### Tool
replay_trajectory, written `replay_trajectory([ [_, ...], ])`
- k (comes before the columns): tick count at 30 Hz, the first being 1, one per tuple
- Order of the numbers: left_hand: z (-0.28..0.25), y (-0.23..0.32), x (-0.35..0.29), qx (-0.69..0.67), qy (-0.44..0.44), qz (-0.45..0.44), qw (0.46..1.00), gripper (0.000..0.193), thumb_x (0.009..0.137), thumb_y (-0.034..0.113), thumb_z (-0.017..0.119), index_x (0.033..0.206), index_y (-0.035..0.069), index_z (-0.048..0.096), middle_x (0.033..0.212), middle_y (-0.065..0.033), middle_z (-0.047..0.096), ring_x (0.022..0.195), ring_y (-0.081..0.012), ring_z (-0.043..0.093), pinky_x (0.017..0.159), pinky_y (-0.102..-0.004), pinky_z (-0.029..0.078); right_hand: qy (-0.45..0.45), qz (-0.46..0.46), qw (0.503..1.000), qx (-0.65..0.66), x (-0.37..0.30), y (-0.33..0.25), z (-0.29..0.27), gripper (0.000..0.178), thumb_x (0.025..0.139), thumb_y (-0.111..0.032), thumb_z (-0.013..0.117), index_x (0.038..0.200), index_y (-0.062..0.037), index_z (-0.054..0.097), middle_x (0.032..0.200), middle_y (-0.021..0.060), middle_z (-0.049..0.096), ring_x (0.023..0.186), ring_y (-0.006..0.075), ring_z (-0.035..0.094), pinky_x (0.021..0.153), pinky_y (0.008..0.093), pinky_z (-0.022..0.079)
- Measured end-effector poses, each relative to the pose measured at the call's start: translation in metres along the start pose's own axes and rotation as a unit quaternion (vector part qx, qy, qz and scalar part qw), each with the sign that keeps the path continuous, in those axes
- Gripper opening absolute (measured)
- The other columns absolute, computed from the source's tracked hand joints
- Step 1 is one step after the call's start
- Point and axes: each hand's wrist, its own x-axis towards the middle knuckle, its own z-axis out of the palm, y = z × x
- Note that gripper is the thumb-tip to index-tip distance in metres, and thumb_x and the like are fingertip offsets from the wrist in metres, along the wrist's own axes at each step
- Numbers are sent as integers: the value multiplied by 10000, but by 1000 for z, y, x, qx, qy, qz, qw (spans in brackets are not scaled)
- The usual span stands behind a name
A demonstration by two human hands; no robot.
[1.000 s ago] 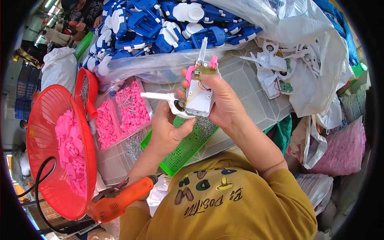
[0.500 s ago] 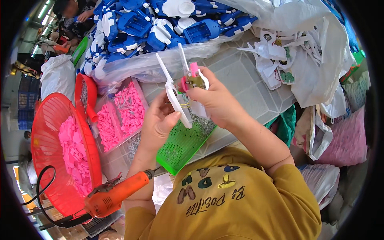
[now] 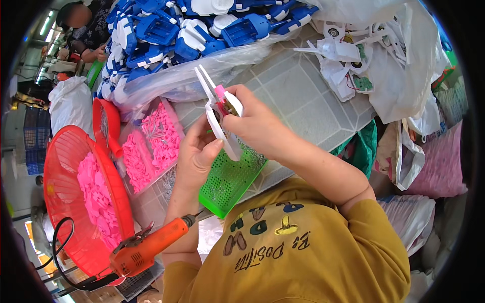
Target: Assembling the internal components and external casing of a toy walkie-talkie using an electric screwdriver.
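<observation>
The left hand pinches one white shell half and the right hand grips the matching half, nearly face to face over the surface near the green basket. The step looks like closing the shell; the next move calls for aligning edges without trapping inner parts.

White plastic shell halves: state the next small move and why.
I'd probably press the left white plastic shell half toward the right white plastic shell half: the left hand and right hand each hold one, facing, with a gap between.
</observation>
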Motion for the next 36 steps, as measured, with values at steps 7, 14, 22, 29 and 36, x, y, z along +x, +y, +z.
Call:
replay_trajectory([
  [7,-3,-8,-1,17,8,8,1000,743,847,319,723,1444,-7,422,1306,-79,567,1136,-171,575,1011,-331,428,20,-47,996,-69,1,9,0,450,844,-119,597,1250,26,468,1054,162,627,982,213,613,854,343,499],
  [14,-4,-10,-4,14,1,11,1000,728,863,335,722,1438,-4,430,1292,-73,577,1151,-176,576,1009,-334,432,-13,-107,992,-58,0,18,-4,493,895,-251,574,1270,36,433,1046,184,626,974,242,624,852,350,502],
  [22,-2,-8,-6,22,-17,15,999,725,868,305,748,1443,7,421,1256,-74,597,1117,-173,600,978,-315,454,-26,-170,982,-74,-7,28,0,565,969,-359,588,1315,24,359,1060,197,612,982,256,620,840,361,502],
  [29,6,-8,-11,61,2,36,997,723,870,265,758,1455,17,414,1248,-72,584,1083,-163,610,952,-313,482,-56,-133,986,-84,-15,22,-4,570,972,-355,594,1332,1,334,1060,168,586,901,242,612,774,341,508],
  [36,18,0,-14,157,35,87,983,672,837,210,778,1406,14,478,1261,-72,575,1150,-173,574,1003,-339,450,-65,-193,979,28,-14,46,-1,606,946,-294,642,1367,-10,312,1130,190,557,1068,264,565,931,359,455],
])
